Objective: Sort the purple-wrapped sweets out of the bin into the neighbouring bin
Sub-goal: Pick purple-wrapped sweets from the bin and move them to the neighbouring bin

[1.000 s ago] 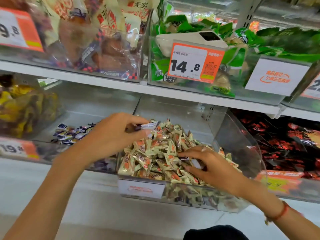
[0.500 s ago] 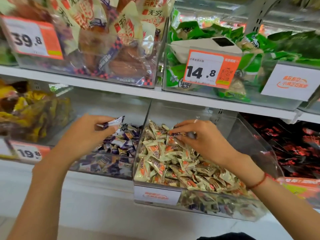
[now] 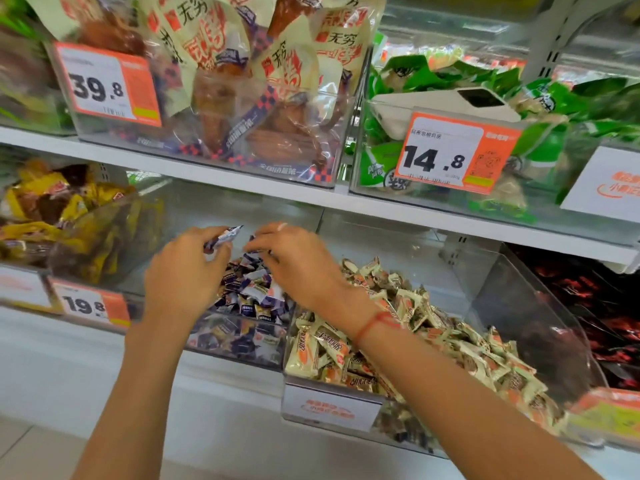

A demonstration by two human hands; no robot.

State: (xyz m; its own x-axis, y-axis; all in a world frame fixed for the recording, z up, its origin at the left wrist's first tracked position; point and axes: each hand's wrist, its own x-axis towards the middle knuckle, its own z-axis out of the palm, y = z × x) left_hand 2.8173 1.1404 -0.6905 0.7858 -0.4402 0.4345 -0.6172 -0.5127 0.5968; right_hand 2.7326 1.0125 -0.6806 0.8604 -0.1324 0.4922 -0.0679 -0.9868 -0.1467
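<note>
Head view: two hands, left hand [image 3: 183,271] and right hand [image 3: 298,261], each pinching purple sweets.

Side by side on the lower shelf [image 3: 221,386]: clear plastic bin of purple-wrapped sweets [image 3: 242,344] at left, clear plastic bin of cream-and-orange-wrapped sweets [image 3: 540,306] at right. Above the left bin, left hand [image 3: 185,271] and right hand [image 3: 298,259], each holding a sweet. On the shelf above, clear bin of packaged snacks [image 3: 221,109].

Shop, self-serve snack aisle, white shelves [image 3: 242,188], clear bins [image 3: 540,327] of wrapped sweets, packaged snacks far above, orange price tags [image 3: 453,152] reading 39.8, 14.8, 19.8
</note>
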